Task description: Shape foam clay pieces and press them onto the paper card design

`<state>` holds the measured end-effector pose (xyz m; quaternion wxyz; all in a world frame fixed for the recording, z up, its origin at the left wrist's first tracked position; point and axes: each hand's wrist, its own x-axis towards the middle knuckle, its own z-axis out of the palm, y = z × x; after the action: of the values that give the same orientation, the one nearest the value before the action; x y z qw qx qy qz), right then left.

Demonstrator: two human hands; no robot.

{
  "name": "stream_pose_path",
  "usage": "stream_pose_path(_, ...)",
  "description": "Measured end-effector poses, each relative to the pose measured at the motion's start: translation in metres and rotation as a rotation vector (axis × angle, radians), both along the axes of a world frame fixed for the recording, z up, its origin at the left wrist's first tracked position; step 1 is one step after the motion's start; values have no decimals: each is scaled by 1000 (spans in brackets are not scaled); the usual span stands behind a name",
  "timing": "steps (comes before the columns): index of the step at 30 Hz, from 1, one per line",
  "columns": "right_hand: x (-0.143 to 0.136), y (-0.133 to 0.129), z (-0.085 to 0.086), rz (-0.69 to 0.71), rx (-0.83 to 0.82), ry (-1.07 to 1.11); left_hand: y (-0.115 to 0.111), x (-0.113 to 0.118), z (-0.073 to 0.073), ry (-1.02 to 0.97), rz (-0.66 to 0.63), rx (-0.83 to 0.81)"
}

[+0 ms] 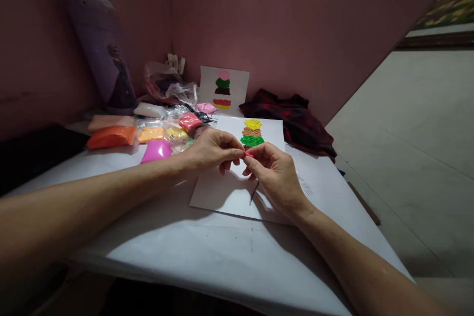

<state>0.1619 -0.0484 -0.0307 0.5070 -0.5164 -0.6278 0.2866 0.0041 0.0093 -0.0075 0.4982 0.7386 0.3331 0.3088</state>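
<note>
Between the fingertips of both hands is a small piece of red modelling clay (248, 154). My left hand (215, 150) pinches it from the left, my right hand (276, 170) from the right. Both are held over a white sheet of paper (218, 192) on the table. The sheet bears a stack of yellow, brownish-orange and green clay layers (252, 133); its lower part is hidden behind my fingers. A dark drawn line (254, 193) shows on the paper below my hands.
Several bags of coloured clay (112, 137) lie at the left of the table (155, 237). Against the back wall leans a card (240, 84) with a similar layered stack. Dark red checked cloth (292, 113) lies behind the sheet; a purple container (99, 54) stands back left.
</note>
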Motion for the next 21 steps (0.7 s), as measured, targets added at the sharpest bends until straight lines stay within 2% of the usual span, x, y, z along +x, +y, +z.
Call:
stream_pose_path(6,1,-1,-1,-63,1,-42,-1,2,3,31,66,42)
stream_pose_path(11,3,2,-1,-116,-1,-23,2,0,4,-96,198,40)
stream_pose_path(16,4,3,0,-112,-15,-23,3,-1,1,-108,106,2)
stream_pose_path(21,1,3,1,-17,-26,53,1,0,-1,-42,-1,3)
